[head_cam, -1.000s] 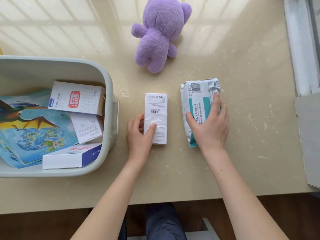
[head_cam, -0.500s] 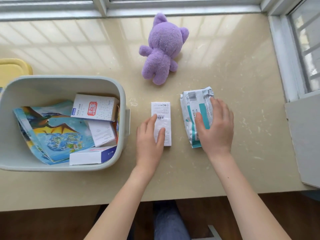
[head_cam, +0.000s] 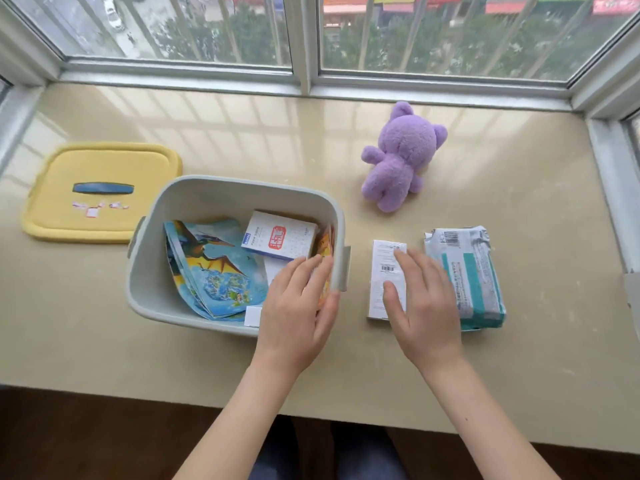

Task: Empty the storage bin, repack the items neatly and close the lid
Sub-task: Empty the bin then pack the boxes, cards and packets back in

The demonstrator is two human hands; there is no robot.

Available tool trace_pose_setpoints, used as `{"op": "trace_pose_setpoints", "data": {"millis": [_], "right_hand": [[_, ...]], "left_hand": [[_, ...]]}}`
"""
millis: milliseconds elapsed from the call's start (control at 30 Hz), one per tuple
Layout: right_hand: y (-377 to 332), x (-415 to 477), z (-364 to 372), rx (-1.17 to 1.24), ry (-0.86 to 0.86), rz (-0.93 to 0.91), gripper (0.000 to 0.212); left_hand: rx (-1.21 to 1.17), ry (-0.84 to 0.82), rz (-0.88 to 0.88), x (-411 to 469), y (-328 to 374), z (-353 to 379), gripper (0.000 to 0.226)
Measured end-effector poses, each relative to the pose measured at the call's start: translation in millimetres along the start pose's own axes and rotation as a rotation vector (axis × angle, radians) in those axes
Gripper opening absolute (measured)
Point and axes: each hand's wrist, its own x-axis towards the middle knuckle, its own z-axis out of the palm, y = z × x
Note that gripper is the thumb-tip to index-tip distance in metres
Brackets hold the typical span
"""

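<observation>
The pale grey storage bin stands open on the sill. Inside lie a dinosaur picture book, a white box with a red mark, an orange item against the right wall and other boxes partly hidden. My left hand hovers over the bin's near right corner, fingers spread, holding nothing. My right hand rests open partly on a white box, beside a teal-and-white packet. The yellow lid lies left of the bin. A purple plush toy sits behind the packet.
The beige sill ends at a front edge near my body. Window frames bound the back, and a frame runs along the right side. Bare surface lies between lid, bin and window.
My left hand left the white box and moved left over the bin. My right hand shifted from the teal packet toward the white box. The view rose, showing the lid and window.
</observation>
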Motion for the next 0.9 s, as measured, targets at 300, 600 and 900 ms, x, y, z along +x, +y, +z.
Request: {"op": "trace_pose_setpoints", "data": {"millis": [300,600,900], "right_hand": [[-85,29,66,0.097,0.049,-0.128,0.043],[-108,78,128,0.007,-0.227,-0.020,0.066],[-106,95,172,-0.299,-0.503,0.043,0.086]], "left_hand": [[0.060,0.020,-0.128,6,-130,-63,0.048],[0.078,-0.190,-0.131,40,-193,-67,0.051],[0.153,-0.205,-0.136,29,-226,-66,0.057]]}}
